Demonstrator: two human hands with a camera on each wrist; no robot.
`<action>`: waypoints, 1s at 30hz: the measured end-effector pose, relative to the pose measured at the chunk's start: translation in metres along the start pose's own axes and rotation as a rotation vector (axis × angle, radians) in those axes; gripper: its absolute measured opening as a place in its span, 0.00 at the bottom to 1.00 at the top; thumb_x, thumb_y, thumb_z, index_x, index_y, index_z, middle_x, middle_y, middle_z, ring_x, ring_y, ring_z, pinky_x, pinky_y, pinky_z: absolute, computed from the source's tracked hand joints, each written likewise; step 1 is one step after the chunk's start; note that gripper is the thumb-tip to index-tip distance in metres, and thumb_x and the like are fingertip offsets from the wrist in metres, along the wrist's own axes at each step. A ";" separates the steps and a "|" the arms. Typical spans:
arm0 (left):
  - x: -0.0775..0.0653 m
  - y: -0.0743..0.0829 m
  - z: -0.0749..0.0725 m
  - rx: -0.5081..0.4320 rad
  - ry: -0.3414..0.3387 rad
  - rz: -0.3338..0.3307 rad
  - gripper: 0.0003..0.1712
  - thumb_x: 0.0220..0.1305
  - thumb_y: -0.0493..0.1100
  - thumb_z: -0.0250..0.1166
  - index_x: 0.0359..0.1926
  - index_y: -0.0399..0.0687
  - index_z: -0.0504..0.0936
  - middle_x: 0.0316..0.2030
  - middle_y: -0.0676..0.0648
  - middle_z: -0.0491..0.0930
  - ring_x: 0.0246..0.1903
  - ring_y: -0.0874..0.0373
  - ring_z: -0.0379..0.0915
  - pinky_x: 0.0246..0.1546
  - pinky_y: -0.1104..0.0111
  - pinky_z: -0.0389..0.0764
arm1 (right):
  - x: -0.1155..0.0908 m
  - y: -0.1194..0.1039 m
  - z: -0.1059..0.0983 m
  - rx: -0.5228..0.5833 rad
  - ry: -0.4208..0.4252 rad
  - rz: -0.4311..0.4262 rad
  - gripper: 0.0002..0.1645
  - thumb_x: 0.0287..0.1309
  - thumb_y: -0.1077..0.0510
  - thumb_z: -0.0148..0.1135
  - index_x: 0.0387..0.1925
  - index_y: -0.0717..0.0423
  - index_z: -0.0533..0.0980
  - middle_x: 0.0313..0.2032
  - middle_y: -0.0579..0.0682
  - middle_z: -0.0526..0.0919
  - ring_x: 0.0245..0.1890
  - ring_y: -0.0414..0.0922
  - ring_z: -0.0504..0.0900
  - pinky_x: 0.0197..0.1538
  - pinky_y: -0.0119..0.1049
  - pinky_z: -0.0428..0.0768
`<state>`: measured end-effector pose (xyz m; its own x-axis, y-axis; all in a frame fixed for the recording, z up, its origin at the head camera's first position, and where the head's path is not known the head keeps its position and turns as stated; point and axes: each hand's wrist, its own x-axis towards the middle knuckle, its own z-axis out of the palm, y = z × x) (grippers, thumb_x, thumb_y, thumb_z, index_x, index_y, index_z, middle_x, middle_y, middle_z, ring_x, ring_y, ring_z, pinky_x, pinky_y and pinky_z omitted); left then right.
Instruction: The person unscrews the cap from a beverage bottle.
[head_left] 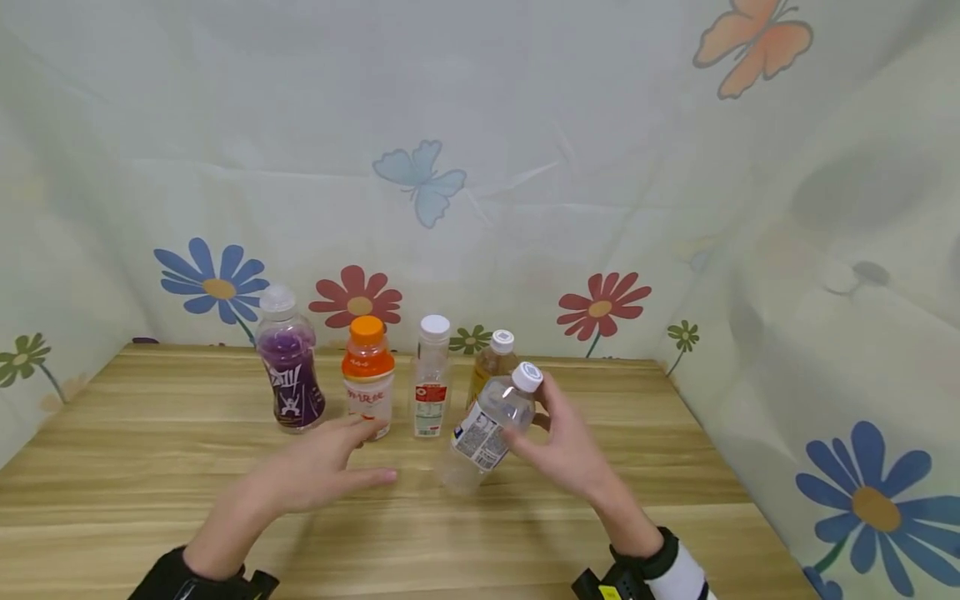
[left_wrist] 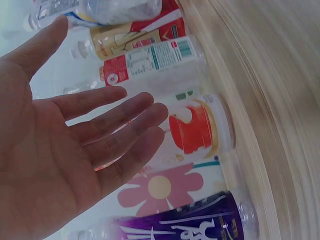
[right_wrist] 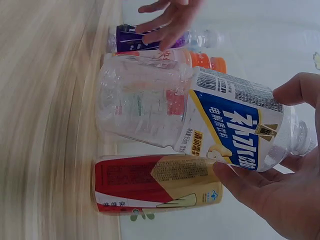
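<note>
My right hand (head_left: pixel 566 446) grips a clear plastic bottle (head_left: pixel 480 437) with a white cap and a blue, white and yellow label, thumb on one side and fingers on the other. The bottle leans, its cap toward the right hand; in the right wrist view its label (right_wrist: pixel 235 120) faces the camera. My left hand (head_left: pixel 318 467) holds nothing, fingers extended, in front of the orange-capped bottle (head_left: pixel 367 375). Behind the tilted bottle stands a bottle with a red and gold label (right_wrist: pixel 157 182), partly hidden in the head view.
A slim clear bottle (head_left: pixel 431 379) with a white cap stands between the orange-capped bottle and the gripped one. At the row's left end is a purple-labelled bottle (head_left: pixel 291 367). They stand on a wooden table (head_left: pixel 187 433) before a flowered cloth (head_left: pixel 300 208).
</note>
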<state>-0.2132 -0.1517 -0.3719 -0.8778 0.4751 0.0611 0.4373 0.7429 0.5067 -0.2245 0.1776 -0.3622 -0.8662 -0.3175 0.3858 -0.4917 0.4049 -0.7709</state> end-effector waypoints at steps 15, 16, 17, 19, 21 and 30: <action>0.011 0.009 0.011 -0.044 0.062 0.040 0.58 0.62 0.75 0.64 0.79 0.44 0.59 0.75 0.33 0.58 0.71 0.35 0.61 0.66 0.40 0.67 | 0.009 -0.005 0.023 0.162 -0.064 -0.042 0.45 0.59 0.64 0.72 0.74 0.58 0.62 0.65 0.55 0.75 0.63 0.54 0.76 0.61 0.52 0.78; 0.012 0.009 0.012 -0.054 0.061 0.038 0.58 0.62 0.75 0.64 0.80 0.44 0.58 0.76 0.34 0.58 0.71 0.35 0.61 0.66 0.40 0.66 | 0.009 -0.004 0.024 0.174 -0.068 -0.043 0.45 0.59 0.64 0.72 0.74 0.57 0.61 0.65 0.55 0.75 0.63 0.54 0.76 0.61 0.52 0.78; 0.012 0.009 0.013 -0.062 0.060 0.036 0.59 0.62 0.75 0.64 0.80 0.45 0.56 0.76 0.34 0.58 0.71 0.36 0.60 0.66 0.39 0.66 | 0.009 -0.004 0.025 0.188 -0.072 -0.047 0.46 0.59 0.64 0.72 0.75 0.56 0.61 0.65 0.55 0.74 0.63 0.54 0.76 0.62 0.52 0.78; 0.014 0.010 0.015 -0.084 0.056 0.027 0.60 0.61 0.75 0.64 0.81 0.47 0.55 0.76 0.35 0.58 0.71 0.36 0.60 0.66 0.39 0.66 | 0.009 -0.003 0.028 0.219 -0.081 -0.054 0.46 0.60 0.65 0.72 0.75 0.54 0.60 0.65 0.56 0.74 0.63 0.54 0.76 0.62 0.51 0.78; 0.015 0.010 0.016 -0.103 0.057 0.029 0.60 0.61 0.75 0.64 0.81 0.48 0.53 0.76 0.36 0.59 0.70 0.36 0.62 0.65 0.37 0.66 | 0.009 -0.003 0.030 0.247 -0.088 -0.066 0.47 0.60 0.66 0.71 0.76 0.55 0.60 0.65 0.56 0.74 0.62 0.54 0.76 0.61 0.49 0.79; 0.023 0.008 0.022 -0.161 0.105 0.108 0.61 0.59 0.72 0.68 0.81 0.48 0.53 0.71 0.41 0.68 0.66 0.44 0.70 0.65 0.42 0.70 | 0.010 -0.003 0.040 0.327 -0.109 -0.117 0.41 0.61 0.68 0.70 0.72 0.59 0.62 0.64 0.57 0.74 0.58 0.54 0.78 0.57 0.48 0.82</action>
<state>-0.2253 -0.1245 -0.3853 -0.8467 0.4901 0.2071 0.5004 0.6014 0.6228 -0.2286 0.1391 -0.3764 -0.7824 -0.4420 0.4387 -0.5177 0.0703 -0.8527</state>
